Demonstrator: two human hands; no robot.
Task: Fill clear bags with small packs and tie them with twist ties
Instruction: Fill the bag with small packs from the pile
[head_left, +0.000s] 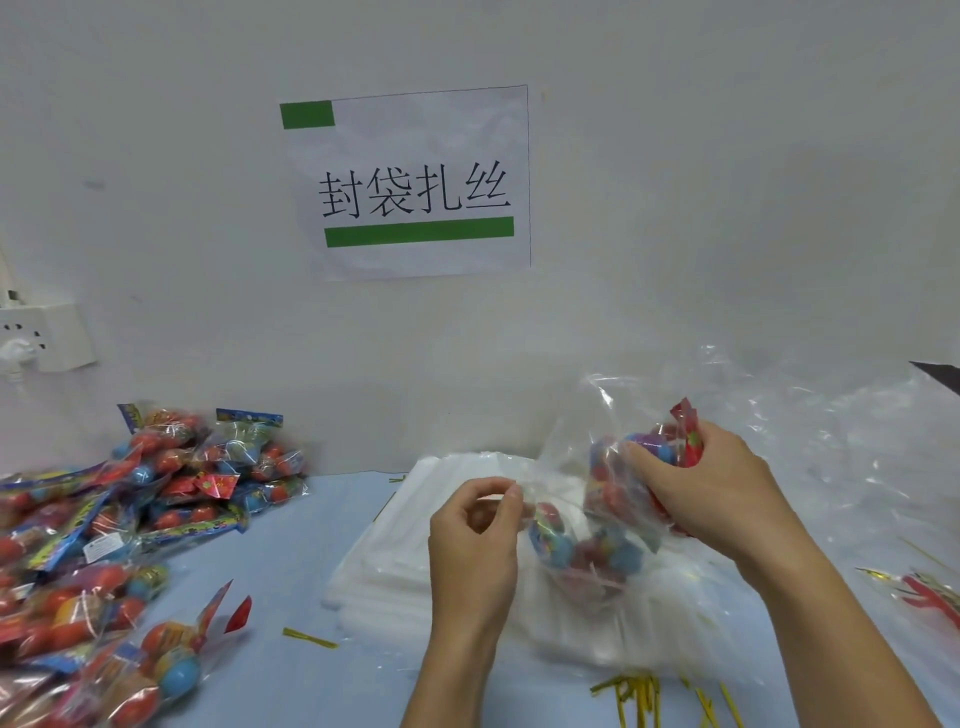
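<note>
My left hand (475, 540) pinches the rim of a clear bag (571, 441) and holds it open above a stack of flat clear bags (415, 561). My right hand (711, 488) grips a small pack of coloured balls (623, 467) with a red header, partly inside the bag's mouth. Another small pack (582, 551) lies at the bottom of the bag. Yellow twist ties (639, 696) lie scattered at the near edge, and one single tie (309, 638) lies to the left.
A large heap of small packs (130, 519) covers the left of the blue table (291, 571). Crumpled clear plastic (857, 467) piles up at the right, with a tied bag (930, 597) at the far right edge. A wall socket (47, 332) and a paper sign (415, 182) are on the wall.
</note>
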